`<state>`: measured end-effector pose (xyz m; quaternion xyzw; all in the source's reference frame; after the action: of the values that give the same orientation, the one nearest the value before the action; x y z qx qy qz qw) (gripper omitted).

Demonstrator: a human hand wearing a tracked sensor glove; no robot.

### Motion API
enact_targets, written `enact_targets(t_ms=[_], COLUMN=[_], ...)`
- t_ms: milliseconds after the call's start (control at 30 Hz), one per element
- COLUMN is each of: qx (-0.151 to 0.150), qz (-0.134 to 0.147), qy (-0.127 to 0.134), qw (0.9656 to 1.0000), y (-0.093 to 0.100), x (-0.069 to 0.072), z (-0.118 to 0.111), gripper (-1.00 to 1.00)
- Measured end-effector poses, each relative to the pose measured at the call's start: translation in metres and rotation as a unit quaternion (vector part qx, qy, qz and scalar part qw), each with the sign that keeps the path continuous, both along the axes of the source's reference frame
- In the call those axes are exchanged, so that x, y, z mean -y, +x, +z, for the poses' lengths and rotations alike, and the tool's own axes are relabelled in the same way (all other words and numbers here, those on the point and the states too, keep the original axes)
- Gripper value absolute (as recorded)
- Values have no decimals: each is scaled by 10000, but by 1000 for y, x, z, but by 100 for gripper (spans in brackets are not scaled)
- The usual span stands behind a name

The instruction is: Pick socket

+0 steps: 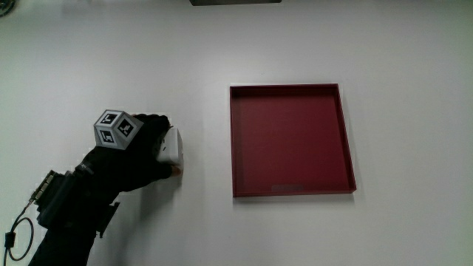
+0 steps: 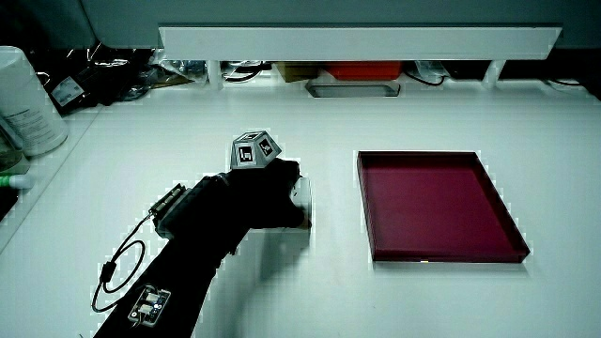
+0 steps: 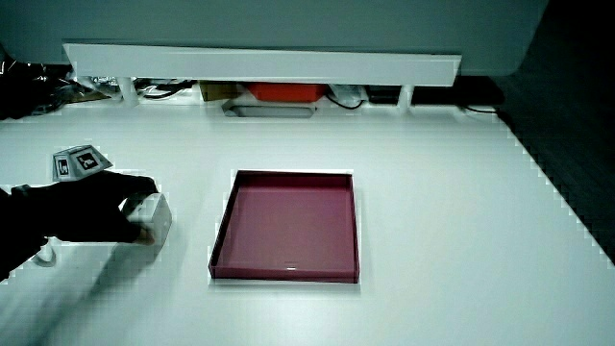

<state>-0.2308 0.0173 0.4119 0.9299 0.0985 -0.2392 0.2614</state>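
A small white socket (image 1: 171, 146) lies on the white table beside the red tray (image 1: 290, 140). The gloved hand (image 1: 140, 148) is wrapped over the socket, fingers curled around it, with the patterned cube (image 1: 117, 128) on its back. The socket rests on the table surface under the hand. In both side views the white socket (image 2: 301, 197) (image 3: 154, 211) shows partly, sticking out from under the hand's fingers (image 2: 268, 192) (image 3: 115, 207) toward the tray. The forearm runs from the hand toward the person.
The red tray (image 2: 437, 202) (image 3: 288, 226) holds nothing. A low white partition (image 2: 357, 42) stands at the table's edge with clutter under it. A pale canister (image 2: 23, 99) stands near a table edge. A cable and small module (image 2: 150, 302) trail from the forearm.
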Motion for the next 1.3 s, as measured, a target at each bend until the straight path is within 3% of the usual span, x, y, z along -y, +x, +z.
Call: enact_targets(t_ms=[67, 100, 133, 200, 267, 300, 400, 433, 467, 500, 533, 600, 633, 667, 767, 900, 933, 1300], qx=[37, -71, 2, 159, 106, 168, 160, 319, 353, 442, 346, 481, 513, 518, 575, 616, 554, 437], qz=[80, -103, -42, 222, 119, 317, 254, 386, 277, 385, 349, 342, 458, 402, 458, 488, 448, 489], qy=[108, -153, -199, 4, -211, -104, -454, -389, -616, -586, -621, -788, -671, -805, -865, -827, -900, -704], qw=[9999, 9998, 9998, 9996, 9996, 9993, 9985, 9980, 9971, 9966, 9969, 9951, 9954, 9946, 9935, 9935, 9934, 9954], y=[2, 0, 3, 9, 12, 16, 21, 24, 25, 27, 27, 30, 31, 31, 34, 34, 34, 35], x=[9, 12, 16, 24, 29, 31, 36, 39, 40, 41, 42, 43, 43, 44, 44, 42, 42, 42], z=[6, 14, 16, 18, 30, 32, 49, 51, 55, 58, 65, 69, 72, 75, 81, 85, 86, 86], gripper=[0, 0, 0, 0, 0, 0, 0, 0, 0, 0, 0, 0, 0, 0, 0, 0, 7, 80])
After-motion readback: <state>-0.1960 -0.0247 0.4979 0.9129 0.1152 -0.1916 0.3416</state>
